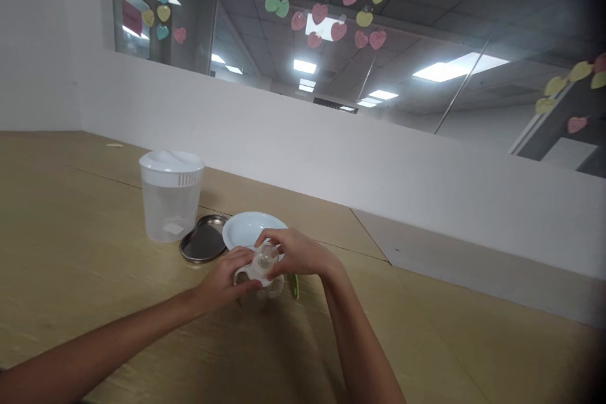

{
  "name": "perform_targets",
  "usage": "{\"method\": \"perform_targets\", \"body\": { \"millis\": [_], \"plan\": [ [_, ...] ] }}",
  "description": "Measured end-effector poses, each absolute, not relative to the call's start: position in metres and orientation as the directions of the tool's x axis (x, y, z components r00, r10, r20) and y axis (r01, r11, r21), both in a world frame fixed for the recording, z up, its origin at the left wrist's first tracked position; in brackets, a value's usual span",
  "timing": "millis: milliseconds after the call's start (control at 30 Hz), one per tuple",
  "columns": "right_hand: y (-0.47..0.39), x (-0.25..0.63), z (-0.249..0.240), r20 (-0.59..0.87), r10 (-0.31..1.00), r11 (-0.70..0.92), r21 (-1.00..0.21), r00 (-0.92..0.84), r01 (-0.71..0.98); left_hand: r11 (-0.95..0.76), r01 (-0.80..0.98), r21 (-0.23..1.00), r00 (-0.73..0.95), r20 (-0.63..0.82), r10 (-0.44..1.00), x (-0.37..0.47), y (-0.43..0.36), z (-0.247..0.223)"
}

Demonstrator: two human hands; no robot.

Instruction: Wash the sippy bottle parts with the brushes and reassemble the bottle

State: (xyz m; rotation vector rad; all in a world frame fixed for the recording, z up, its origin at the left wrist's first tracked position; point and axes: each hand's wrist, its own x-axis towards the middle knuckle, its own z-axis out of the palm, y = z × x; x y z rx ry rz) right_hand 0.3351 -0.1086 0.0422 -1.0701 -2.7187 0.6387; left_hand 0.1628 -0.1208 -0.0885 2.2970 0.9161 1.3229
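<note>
Both hands are together on what looks like a baby bottle (265,258), with a clear domed top and a white collar with loop handles. My left hand (226,275) is closed round the white collar and a handle on the left side. From the upper right, my right hand (298,252) grips the clear dome between thumb and fingers. The lower part of the bottle is see-through and blurred against the table. Just behind the hands sits a white plate (253,222), partly covered by them. Beside my right wrist lies a slim green object (295,287), mostly hidden.
A lidded translucent plastic bucket (171,202) stands at the back left of the wooden table (85,252). Between it and the plate lies a kidney-shaped metal tray (204,240). A white wall (284,145) with a window above it borders the table.
</note>
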Motion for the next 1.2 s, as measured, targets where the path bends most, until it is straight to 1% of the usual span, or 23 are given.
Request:
{"method": "perform_targets", "body": {
  "millis": [133,333,533,700,767,867,1033,1200],
  "plan": [
    [-0.109,0.335,0.042,-0.023,0.692,0.639,-0.445,-0.722,0.627,-0.748,0.378,0.546,0.367,0.653,0.663,0.163,-0.12,-0.09],
    [-0.113,0.334,0.042,0.001,0.692,0.664,-0.393,-0.722,0.636,-0.746,0.396,0.536,0.363,0.655,0.663,0.165,-0.121,-0.091],
    [-0.119,0.332,0.043,-0.03,0.729,0.635,-0.343,-0.684,0.692,-0.768,0.412,0.49,0.375,0.677,0.633,0.165,-0.121,-0.092],
    [-0.123,0.331,0.045,-0.056,0.732,0.641,-0.279,-0.679,0.715,-0.732,0.436,0.524,0.357,0.646,0.675,0.164,-0.118,-0.096],
    [-0.124,0.332,0.045,-0.042,0.723,0.655,-0.277,-0.69,0.703,-0.708,0.461,0.535,0.332,0.636,0.697,0.163,-0.117,-0.099],
    [-0.125,0.332,0.046,0.001,0.715,0.669,-0.289,-0.699,0.685,-0.695,0.5,0.517,0.312,0.641,0.702,0.162,-0.114,-0.101],
    [-0.125,0.33,0.047,0.049,0.733,0.667,-0.242,-0.678,0.705,-0.661,0.559,0.5,0.32,0.606,0.729,0.162,-0.114,-0.102],
    [-0.117,0.331,0.045,0.085,0.708,0.693,-0.274,-0.701,0.666,-0.643,0.562,0.52,0.316,0.583,0.748,0.162,-0.114,-0.099]
  ]
}}
